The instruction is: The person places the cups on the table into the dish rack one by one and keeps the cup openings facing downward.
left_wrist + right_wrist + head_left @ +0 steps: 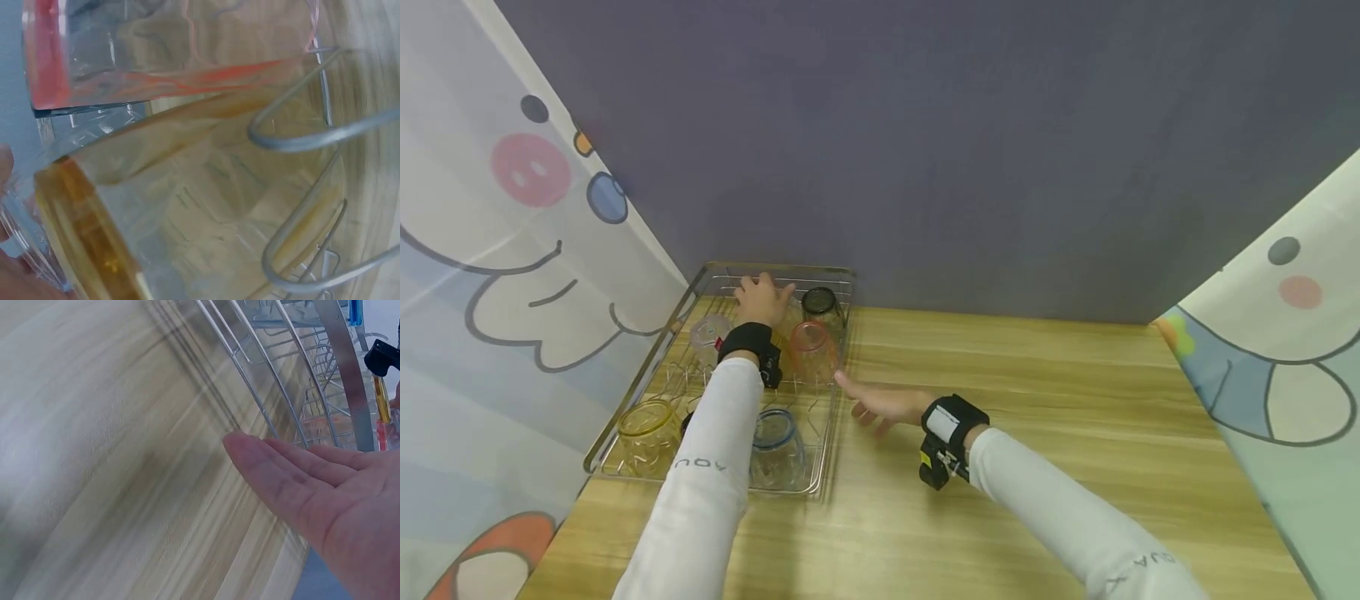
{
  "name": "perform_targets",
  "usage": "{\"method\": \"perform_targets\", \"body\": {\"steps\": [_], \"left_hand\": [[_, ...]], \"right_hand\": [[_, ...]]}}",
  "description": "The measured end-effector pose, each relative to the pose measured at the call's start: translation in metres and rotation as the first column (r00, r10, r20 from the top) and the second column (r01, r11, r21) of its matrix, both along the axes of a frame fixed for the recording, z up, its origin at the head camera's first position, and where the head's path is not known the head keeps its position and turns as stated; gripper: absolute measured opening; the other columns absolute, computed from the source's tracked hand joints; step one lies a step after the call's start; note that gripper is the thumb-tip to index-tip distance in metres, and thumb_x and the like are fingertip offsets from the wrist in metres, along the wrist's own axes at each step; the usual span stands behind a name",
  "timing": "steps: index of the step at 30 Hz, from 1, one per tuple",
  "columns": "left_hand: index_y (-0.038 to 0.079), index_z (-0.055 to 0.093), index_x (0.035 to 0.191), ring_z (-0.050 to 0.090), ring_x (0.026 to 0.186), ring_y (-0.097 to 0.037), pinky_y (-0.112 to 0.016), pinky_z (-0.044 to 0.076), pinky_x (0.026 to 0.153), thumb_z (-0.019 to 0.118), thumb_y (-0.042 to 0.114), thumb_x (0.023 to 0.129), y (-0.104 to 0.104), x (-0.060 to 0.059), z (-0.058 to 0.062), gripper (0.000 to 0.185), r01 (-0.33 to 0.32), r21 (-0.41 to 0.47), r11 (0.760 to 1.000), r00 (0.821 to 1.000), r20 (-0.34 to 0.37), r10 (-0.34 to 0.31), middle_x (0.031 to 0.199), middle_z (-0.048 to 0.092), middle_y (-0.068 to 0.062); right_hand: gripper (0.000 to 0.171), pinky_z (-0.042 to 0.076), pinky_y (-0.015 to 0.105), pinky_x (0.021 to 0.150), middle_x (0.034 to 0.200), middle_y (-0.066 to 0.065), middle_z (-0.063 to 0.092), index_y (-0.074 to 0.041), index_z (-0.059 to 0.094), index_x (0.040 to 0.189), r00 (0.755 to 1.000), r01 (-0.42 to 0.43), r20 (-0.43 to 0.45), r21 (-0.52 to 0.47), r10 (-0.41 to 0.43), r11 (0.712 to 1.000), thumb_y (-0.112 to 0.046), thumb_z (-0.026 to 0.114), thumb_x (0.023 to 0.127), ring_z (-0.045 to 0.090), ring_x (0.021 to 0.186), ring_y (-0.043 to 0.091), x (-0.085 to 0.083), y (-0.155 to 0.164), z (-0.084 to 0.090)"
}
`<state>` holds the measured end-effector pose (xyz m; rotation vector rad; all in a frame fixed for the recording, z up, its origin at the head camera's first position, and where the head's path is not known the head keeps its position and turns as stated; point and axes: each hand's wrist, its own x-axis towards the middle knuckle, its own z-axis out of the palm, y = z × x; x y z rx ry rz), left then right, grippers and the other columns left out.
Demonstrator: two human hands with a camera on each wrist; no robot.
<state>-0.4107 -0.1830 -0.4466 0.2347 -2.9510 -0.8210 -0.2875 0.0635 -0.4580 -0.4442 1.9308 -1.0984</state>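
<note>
At the back of a wire rack, my left hand holds a clear drinking glass from above, fingers spread around its top; the hand hides much of it. Next to it stand an amber-based glass and a red-based glass, with a black-based glass behind. To the left is a pale, faintly tinted glass. My right hand hovers beside the rack's right side, its fingers extended and nothing in it.
Toward the rack's front stand a yellow-rimmed glass and a blue-rimmed glass; my left sleeve partly covers a dark item between them. Bent wire prongs rise from the rack. A grey panel borders the wooden table.
</note>
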Motion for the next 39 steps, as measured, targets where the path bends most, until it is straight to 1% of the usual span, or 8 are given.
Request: {"method": "perform_targets", "body": {"steps": [4,7,13,19,25,31,38,39], "left_hand": [[-0.006,0.047,0.125,0.021,0.139,-0.056,-0.067,0.033,0.108,0.044,0.043,0.104,0.0,0.0,-0.002,0.053,-0.025,-0.001,1.0,1.0,-0.009,0.025,0.15,0.02,-0.038],[-0.007,0.047,0.125,0.024,0.137,-0.057,-0.067,0.034,0.108,0.046,0.042,0.104,0.0,-0.001,-0.003,0.053,-0.019,-0.012,1.0,1.0,-0.015,0.019,0.149,0.023,-0.038],[-0.008,0.043,0.136,0.025,0.136,-0.057,-0.065,0.036,0.107,0.044,0.04,0.105,0.002,-0.001,-0.005,0.058,0.01,-0.065,0.998,1.0,0.024,-0.009,0.15,0.023,-0.039],[-0.007,0.044,0.135,0.026,0.136,-0.058,-0.065,0.034,0.109,0.041,0.039,0.106,0.001,-0.003,-0.011,0.054,0.053,-0.118,0.992,0.997,0.061,-0.046,0.148,0.025,-0.039],[-0.004,0.038,0.142,0.023,0.138,-0.058,-0.068,0.029,0.111,0.035,0.037,0.107,-0.004,-0.006,-0.016,0.053,0.073,-0.108,0.991,0.994,0.084,-0.064,0.15,0.023,-0.038],[0.002,0.022,0.154,0.017,0.143,-0.054,-0.072,0.018,0.114,0.026,0.038,0.107,-0.005,-0.007,-0.017,0.06,0.101,-0.141,0.985,0.984,0.157,-0.078,0.157,0.017,-0.032],[0.005,0.001,0.159,0.015,0.145,-0.054,-0.071,0.021,0.112,0.02,0.038,0.109,-0.006,-0.013,-0.021,0.063,0.135,-0.167,0.977,0.977,0.186,-0.103,0.159,0.011,-0.032],[0.006,-0.003,0.159,0.013,0.145,-0.055,-0.072,0.02,0.112,0.019,0.04,0.108,-0.009,-0.019,-0.025,0.065,0.145,-0.155,0.977,0.973,0.201,-0.113,0.16,0.008,-0.032]], "right_hand": [[0.081,0.044,0.055,0.108,0.154,0.03,0.034,-0.015,0.012,0.16,0.999,0.036,0.015,-0.039,-0.035,0.999,-0.069,0.015,0.099,0.041,0.139,0.046,0.0,-0.003,-0.002],[0.085,0.039,0.057,0.112,0.156,0.03,0.03,-0.007,0.011,0.159,0.989,0.132,0.086,-0.117,-0.123,0.984,-0.068,0.015,0.1,0.036,0.142,0.046,0.001,-0.006,-0.004],[0.087,0.035,0.061,0.112,0.153,0.039,0.024,0.007,0.007,0.155,0.929,0.343,0.239,-0.277,-0.281,0.898,-0.062,0.014,0.103,0.029,0.142,0.053,0.002,-0.013,-0.006],[0.086,0.035,0.064,0.111,0.148,0.044,0.029,0.013,0.009,0.151,0.881,0.457,0.29,-0.323,-0.374,0.829,-0.058,0.011,0.104,0.034,0.138,0.056,-0.001,-0.013,-0.01],[0.086,0.033,0.061,0.115,0.148,0.044,0.03,0.015,0.011,0.151,0.879,0.468,0.268,-0.316,-0.395,0.825,-0.058,0.009,0.104,0.035,0.138,0.055,-0.005,-0.008,-0.014],[0.084,0.032,0.057,0.116,0.149,0.042,0.03,0.013,0.014,0.152,0.872,0.483,0.248,-0.29,-0.423,0.826,-0.057,0.009,0.104,0.035,0.139,0.054,-0.008,-0.001,-0.015],[0.085,0.035,0.057,0.114,0.15,0.041,0.03,0.011,0.017,0.152,0.872,0.486,0.211,-0.277,-0.441,0.829,-0.059,0.011,0.104,0.037,0.138,0.053,-0.013,0.008,-0.015],[0.085,0.036,0.057,0.114,0.149,0.041,0.031,0.012,0.016,0.151,0.876,0.481,0.195,-0.276,-0.442,0.832,-0.058,0.01,0.104,0.038,0.138,0.053,-0.014,0.01,-0.014]]}}
